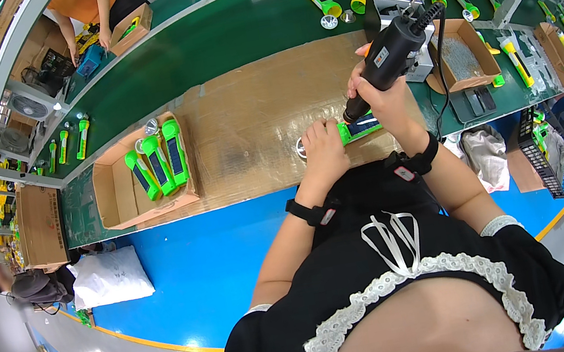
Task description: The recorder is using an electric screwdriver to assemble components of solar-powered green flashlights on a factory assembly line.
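Note:
A green flashlight (361,128) with a dark solar panel lies on the cardboard sheet close to the table's front edge. My left hand (324,148) is closed over its lamp end, where a bit of the round reflector shows beside the fingers. A black electric screwdriver (393,53) is gripped in my right hand (384,93), its cable running up and to the right. The tool slants down, its tip at the flashlight body near my left fingers. Whether the tip sits in a screw is too small to tell.
To the left, an open cardboard box (130,215) holds several green flashlights. A small carton of screws (460,60) stands at the right beside a grey metal device (384,4). More flashlights (322,0) lie on the green conveyor belt (229,39). Across it, a co-worker's hands (104,38) work near a box.

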